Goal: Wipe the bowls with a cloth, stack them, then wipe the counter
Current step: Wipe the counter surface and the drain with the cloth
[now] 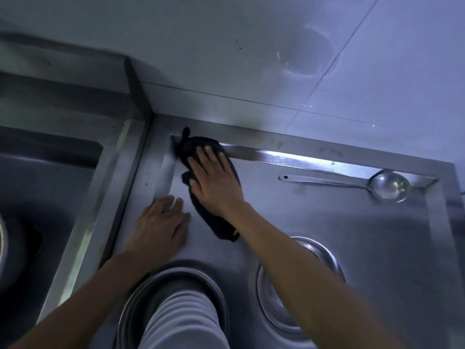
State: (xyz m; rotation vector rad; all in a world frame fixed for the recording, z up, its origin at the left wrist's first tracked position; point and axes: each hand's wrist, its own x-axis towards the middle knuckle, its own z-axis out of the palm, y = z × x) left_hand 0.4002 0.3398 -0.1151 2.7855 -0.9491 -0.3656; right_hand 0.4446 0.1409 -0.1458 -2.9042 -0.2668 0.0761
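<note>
My right hand (215,181) lay flat on the cloth (210,187), fingers spread and straight, pressing rather than gripping. The cloth sat in the counter's (327,222) far left corner, its long axis running from that corner toward the near right; its far end poked out past my fingertips and its near tail trailed under my wrist. My left hand (157,226) rested open on the counter just left of it, holding nothing. A stack of bowls (176,306) stood near me, a ladle (352,183) far right.

The right hand (216,180) presses flat on a dark crumpled cloth (201,157) at the far left corner of the stainless steel counter (327,222); the left hand (161,222) rests flat beside it.
</note>
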